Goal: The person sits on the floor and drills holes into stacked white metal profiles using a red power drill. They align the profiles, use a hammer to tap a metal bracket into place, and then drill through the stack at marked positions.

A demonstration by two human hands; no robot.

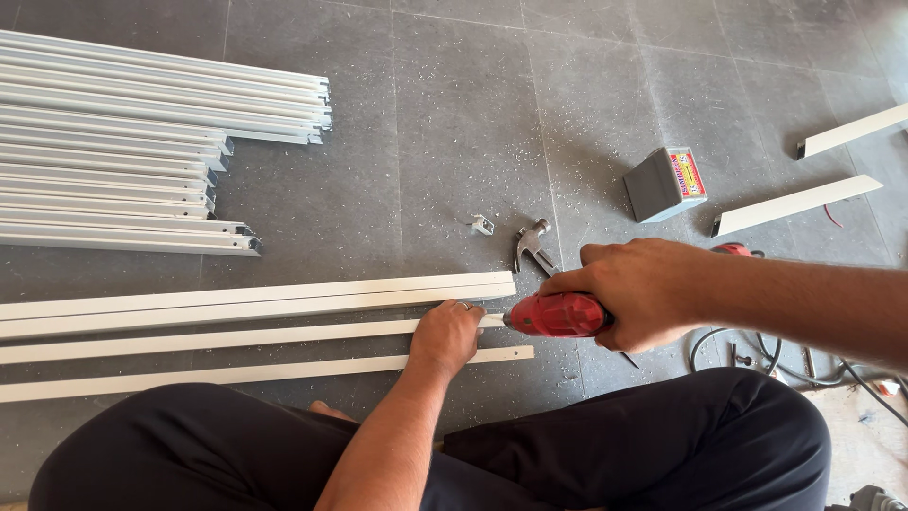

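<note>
The red drill (558, 315) lies level just above the floor, its nose pushed against the right end of a white strip (218, 338), the third of four long strips lying side by side in front of the person's crossed legs (605, 445). The right hand (632, 289) wraps around the drill's body, fingers curled tight over the top. The left hand (445, 336) presses down on the same strip right beside the drill's nose, fingers bent and close together, a ring on one of them.

Just beyond the drill lies a hammer (532, 246), and a small metal bracket (482, 224) sits a little to the left of that. Farther beyond the drill and to its right stands a small grey box (665, 184) with a coloured label. Two short white strips (794, 203) lie right of the box. Far to the left of the drill, a stack of silvery metal rails (123, 142) rests on the grey floor (454, 123), which is sprinkled with shavings. Dark cables (757, 355) curl near the person's right knee.
</note>
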